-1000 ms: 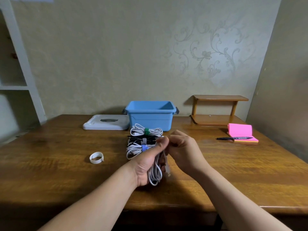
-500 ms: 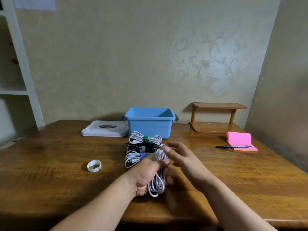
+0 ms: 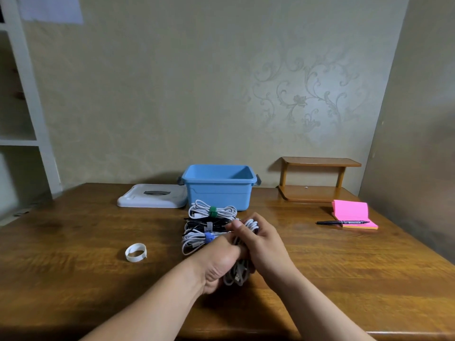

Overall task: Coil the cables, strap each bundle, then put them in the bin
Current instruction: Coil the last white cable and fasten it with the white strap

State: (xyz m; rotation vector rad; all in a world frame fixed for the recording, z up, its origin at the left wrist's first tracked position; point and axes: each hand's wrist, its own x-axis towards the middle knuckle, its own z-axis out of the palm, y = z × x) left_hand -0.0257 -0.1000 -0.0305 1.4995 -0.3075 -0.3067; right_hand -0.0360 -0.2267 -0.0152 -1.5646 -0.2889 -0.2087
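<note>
Both hands are busy with one loose white coiled cable (image 3: 238, 275) in front of the open blue plastic bin (image 3: 219, 193). The left hand (image 3: 219, 264) is gripping its lower loops with curled fingers, and the right hand (image 3: 264, 249) is curling over the top loops.

Three strapped bundles are lying between that and the bin's front wall:
- one green-strapped white bundle (image 3: 213, 211)
- one white-strapped black bundle (image 3: 209, 226)
- one blue-strapped white bundle (image 3: 197, 238)

One white strap loop (image 3: 136, 252) is sitting front-left of the bin on the brown wooden table (image 3: 73, 242), with bare wood all around it. One flat white lid (image 3: 152, 199) is lying just left of the bin.
</note>
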